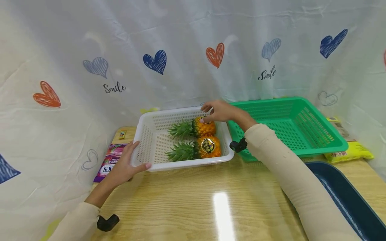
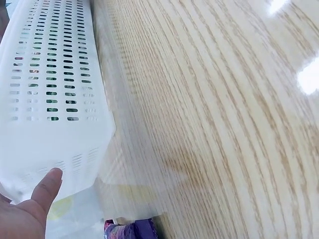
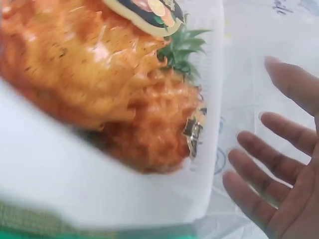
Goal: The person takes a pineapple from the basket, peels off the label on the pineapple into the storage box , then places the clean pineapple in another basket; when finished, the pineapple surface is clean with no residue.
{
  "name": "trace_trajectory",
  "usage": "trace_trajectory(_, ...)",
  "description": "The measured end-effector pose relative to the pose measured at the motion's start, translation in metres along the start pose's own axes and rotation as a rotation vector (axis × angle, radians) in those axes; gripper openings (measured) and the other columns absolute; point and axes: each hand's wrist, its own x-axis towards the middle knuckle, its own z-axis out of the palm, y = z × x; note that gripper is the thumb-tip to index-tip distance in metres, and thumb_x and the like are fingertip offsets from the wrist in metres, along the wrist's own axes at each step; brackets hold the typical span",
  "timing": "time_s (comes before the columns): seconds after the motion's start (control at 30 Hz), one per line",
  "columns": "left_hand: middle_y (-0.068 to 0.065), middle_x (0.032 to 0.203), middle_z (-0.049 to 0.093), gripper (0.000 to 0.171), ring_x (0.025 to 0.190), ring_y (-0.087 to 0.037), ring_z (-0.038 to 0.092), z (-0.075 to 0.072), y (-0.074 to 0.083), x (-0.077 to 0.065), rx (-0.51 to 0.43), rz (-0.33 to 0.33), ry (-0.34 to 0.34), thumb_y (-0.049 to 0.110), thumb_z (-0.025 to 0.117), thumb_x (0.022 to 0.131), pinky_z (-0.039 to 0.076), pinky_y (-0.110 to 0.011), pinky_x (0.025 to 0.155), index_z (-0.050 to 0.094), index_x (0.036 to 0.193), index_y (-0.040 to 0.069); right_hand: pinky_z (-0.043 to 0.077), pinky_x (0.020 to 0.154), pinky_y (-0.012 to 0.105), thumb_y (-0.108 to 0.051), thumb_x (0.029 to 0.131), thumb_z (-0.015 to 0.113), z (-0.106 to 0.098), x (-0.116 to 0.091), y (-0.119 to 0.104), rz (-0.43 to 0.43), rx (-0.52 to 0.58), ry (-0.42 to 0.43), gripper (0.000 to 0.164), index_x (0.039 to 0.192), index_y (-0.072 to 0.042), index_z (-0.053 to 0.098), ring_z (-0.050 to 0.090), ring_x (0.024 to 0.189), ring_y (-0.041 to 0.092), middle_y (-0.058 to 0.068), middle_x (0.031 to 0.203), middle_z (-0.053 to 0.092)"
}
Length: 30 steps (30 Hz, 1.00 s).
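A white slotted basket (image 1: 178, 165) stands on the wooden table, seen from above in the head view. Two orange pineapples with green leaf crowns and round black labels lie side by side in its right half, a rear pineapple (image 1: 208, 130) and a front pineapple (image 1: 215, 147). My left hand (image 1: 125, 167) lies at the basket's front left corner, thumb extended along the front and fingers along the left side. Over the rear right of the basket, near the rear pineapple, is my right hand (image 1: 221, 111); in the right wrist view its fingers (image 3: 269, 159) are spread with nothing between them.
A green basket (image 1: 328, 150) stands right of the white one, with a yellow packet (image 1: 349, 152) beside it. A dark blue tray (image 1: 346, 197) is at the front right. On the left lie a purple packet (image 1: 110, 160) and a small yellow packet (image 1: 122, 135). A printed curtain (image 1: 187, 77) hangs behind.
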Motion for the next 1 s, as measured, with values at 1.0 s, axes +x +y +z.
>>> trace_trajectory(1.0, -0.029, 0.163, 0.003, 0.104, 0.133, -0.050, 0.038, -0.004, -0.001, -0.002, 0.021, -0.034, -0.023, 0.038, 0.078, 0.086, 0.036, -0.070, 0.104, 0.015, 0.161, 0.004, 0.036, 0.113, 0.055, -0.037, 0.092, 0.073, 0.027, 0.042, 0.008, 0.193, -0.097, -0.180, 0.078, 0.155, -0.010, 0.037, 0.035, 0.145, 0.040, 0.020, 0.159, 0.034)
